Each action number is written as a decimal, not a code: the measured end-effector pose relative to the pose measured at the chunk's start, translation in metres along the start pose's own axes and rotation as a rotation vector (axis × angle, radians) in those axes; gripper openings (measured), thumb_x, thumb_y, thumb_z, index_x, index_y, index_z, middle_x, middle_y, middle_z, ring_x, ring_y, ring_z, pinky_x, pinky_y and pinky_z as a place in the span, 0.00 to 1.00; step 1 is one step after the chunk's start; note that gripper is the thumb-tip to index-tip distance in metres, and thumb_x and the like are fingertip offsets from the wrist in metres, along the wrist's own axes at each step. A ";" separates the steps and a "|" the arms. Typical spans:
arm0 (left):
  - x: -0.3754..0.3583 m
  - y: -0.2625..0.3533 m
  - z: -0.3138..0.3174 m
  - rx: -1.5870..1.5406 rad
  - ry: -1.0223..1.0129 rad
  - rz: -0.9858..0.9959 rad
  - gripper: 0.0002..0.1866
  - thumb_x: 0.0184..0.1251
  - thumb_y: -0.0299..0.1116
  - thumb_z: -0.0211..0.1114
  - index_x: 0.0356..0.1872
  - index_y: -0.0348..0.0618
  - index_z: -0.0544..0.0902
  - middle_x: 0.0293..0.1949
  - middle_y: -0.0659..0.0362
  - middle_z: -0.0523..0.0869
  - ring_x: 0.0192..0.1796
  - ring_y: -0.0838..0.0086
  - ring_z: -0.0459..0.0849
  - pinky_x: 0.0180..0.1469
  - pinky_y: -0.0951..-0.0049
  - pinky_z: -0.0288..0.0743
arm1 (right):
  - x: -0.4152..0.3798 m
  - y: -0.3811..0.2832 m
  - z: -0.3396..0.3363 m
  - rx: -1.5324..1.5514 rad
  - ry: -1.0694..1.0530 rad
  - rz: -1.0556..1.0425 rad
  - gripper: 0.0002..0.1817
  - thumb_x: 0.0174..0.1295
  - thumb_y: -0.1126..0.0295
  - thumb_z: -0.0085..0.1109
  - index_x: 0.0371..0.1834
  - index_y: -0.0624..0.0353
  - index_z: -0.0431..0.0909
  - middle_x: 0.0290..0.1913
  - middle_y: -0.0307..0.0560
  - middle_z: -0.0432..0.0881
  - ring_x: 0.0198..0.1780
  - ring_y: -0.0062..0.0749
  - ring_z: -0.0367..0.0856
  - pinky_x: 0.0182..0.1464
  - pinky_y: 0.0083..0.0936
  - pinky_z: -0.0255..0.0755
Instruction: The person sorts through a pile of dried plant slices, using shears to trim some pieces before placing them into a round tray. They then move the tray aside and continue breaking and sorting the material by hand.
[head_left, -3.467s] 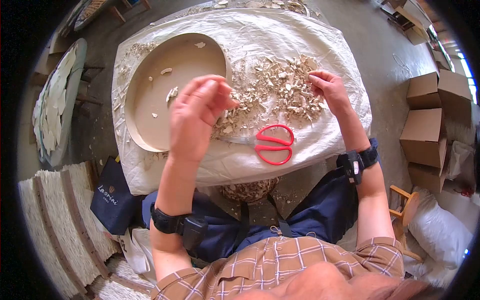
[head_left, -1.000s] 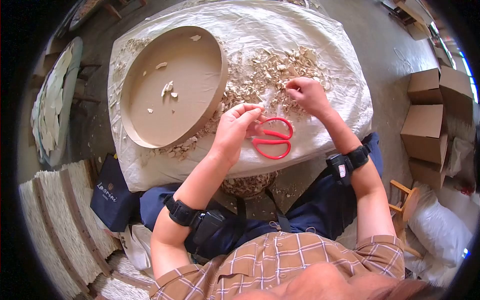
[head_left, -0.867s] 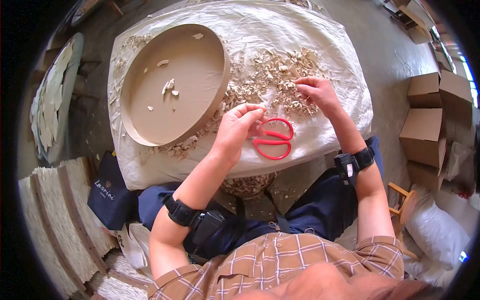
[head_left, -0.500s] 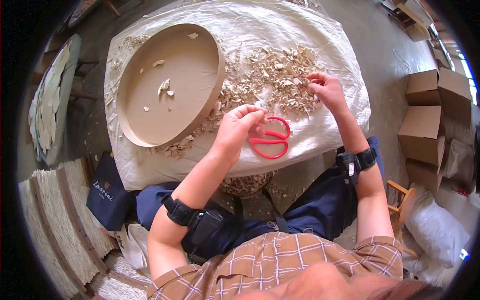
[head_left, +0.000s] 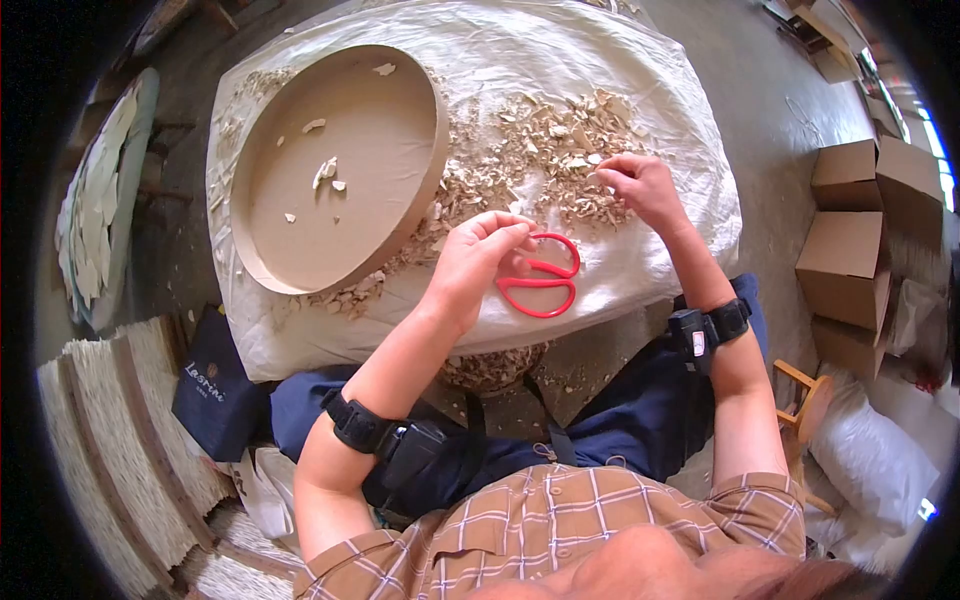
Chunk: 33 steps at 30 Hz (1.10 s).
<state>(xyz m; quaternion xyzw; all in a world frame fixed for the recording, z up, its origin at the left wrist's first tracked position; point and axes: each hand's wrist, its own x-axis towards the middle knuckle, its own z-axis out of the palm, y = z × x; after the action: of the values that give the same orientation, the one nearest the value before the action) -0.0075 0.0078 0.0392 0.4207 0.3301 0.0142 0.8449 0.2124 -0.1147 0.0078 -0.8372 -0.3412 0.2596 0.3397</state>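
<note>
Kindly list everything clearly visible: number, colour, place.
Tablecloth: one, white, centre
Round tray: one, tan, cloth's left
Tray pieces: several, cream, inside
Loose chips: many, cream, on cloth
Scissors: one, red handles, cloth's front
Oval board: one, pale, far left
Bag: one, dark blue, left
Ridged stacks: several, pale, lower left
Boxes: several, brown, right
Stool: one, yellowish, right
Sacks: at least one, white, lower right
Shirt: one, brown, bottom
Armbands: two, black, worn
Left hand: one, bare, by scissors
Right hand: one, bare, over chips

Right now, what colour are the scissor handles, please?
The scissor handles are red, in the head view.
</note>
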 end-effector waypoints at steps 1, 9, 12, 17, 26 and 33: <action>0.000 0.000 0.000 -0.004 0.003 0.002 0.06 0.62 0.31 0.55 0.37 0.42 0.77 0.30 0.63 0.80 0.28 0.83 0.76 0.34 0.81 0.73 | 0.000 -0.002 -0.002 -0.002 -0.004 -0.002 0.09 0.52 0.68 0.57 0.36 0.57 0.80 0.25 0.42 0.79 0.24 0.25 0.76 0.28 0.23 0.71; -0.002 0.001 0.006 -0.155 -0.108 -0.091 0.13 0.68 0.39 0.47 0.39 0.40 0.74 0.31 0.60 0.79 0.30 0.79 0.77 0.34 0.79 0.72 | -0.028 -0.045 0.009 0.464 -0.323 -0.057 0.07 0.53 0.70 0.60 0.30 0.62 0.80 0.23 0.34 0.78 0.23 0.11 0.72 0.23 0.11 0.66; 0.000 -0.004 0.005 -0.183 -0.147 -0.084 0.15 0.69 0.40 0.43 0.39 0.39 0.73 0.31 0.60 0.78 0.30 0.78 0.78 0.33 0.78 0.72 | -0.046 -0.062 0.028 0.234 -0.145 -0.508 0.03 0.47 0.74 0.61 0.25 0.60 0.78 0.23 0.39 0.76 0.24 0.21 0.75 0.23 0.18 0.67; 0.007 -0.010 -0.002 -0.232 -0.158 -0.076 0.12 0.68 0.38 0.45 0.39 0.41 0.72 0.32 0.60 0.78 0.31 0.77 0.78 0.33 0.77 0.72 | -0.050 -0.077 0.036 -0.041 -0.022 -0.829 0.06 0.46 0.73 0.60 0.29 0.56 0.76 0.25 0.43 0.73 0.25 0.36 0.76 0.26 0.28 0.71; -0.007 0.039 -0.013 -0.201 -0.060 0.165 0.07 0.62 0.29 0.53 0.41 0.41 0.74 0.31 0.61 0.77 0.27 0.84 0.73 0.28 0.83 0.69 | -0.017 -0.070 0.020 -0.184 0.189 -0.785 0.06 0.49 0.68 0.60 0.31 0.53 0.78 0.33 0.41 0.77 0.37 0.34 0.77 0.38 0.27 0.73; -0.030 0.094 -0.049 0.165 0.474 0.613 0.12 0.61 0.29 0.55 0.46 0.43 0.73 0.41 0.63 0.77 0.44 0.81 0.72 0.47 0.78 0.64 | 0.013 -0.017 -0.020 -0.804 0.004 -0.142 0.07 0.53 0.65 0.55 0.32 0.52 0.79 0.35 0.41 0.78 0.42 0.35 0.75 0.44 0.33 0.71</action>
<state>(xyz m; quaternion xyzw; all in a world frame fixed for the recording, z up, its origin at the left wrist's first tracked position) -0.0352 0.0938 0.1017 0.5512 0.3752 0.3359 0.6653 0.2270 -0.1040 0.0309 -0.8781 -0.4716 0.0801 0.0031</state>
